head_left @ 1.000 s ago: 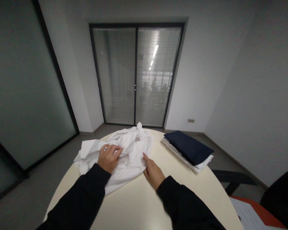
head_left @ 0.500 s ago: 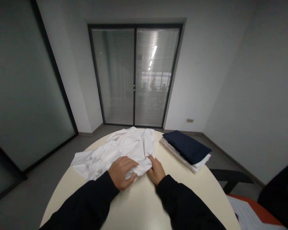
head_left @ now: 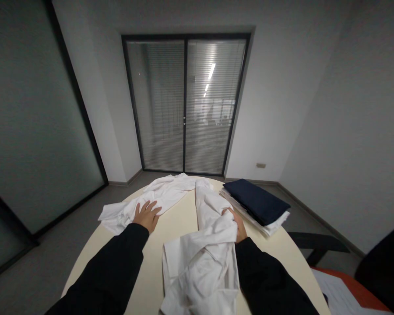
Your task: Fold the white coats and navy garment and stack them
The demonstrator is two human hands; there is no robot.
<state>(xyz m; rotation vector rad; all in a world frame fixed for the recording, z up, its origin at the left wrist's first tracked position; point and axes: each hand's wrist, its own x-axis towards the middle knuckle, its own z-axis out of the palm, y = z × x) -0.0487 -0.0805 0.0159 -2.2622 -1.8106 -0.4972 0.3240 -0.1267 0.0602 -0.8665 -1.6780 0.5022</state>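
Observation:
White cloth [head_left: 200, 262] spreads over the round cream table [head_left: 153, 262], one part running from the far edge down to the near middle, another part lying at the far left. My left hand [head_left: 147, 216] rests with fingers spread on the far-left part. My right hand [head_left: 237, 224] has its fingers closed on the right edge of the near part, partly hidden by the fabric. Bare table shows between the two parts.
A dark navy folded cloth [head_left: 258, 199] lies on folded white fabric [head_left: 276, 225] at the table's right. Beyond it at the lower right are papers [head_left: 338, 288] on an orange-red surface and a black chair. Glass doors [head_left: 184, 105] stand behind the table.
The right part of the white cloth has been drawn toward me and spread over the near table. My right hand moved right with it; my left hand moved left and opened flat.

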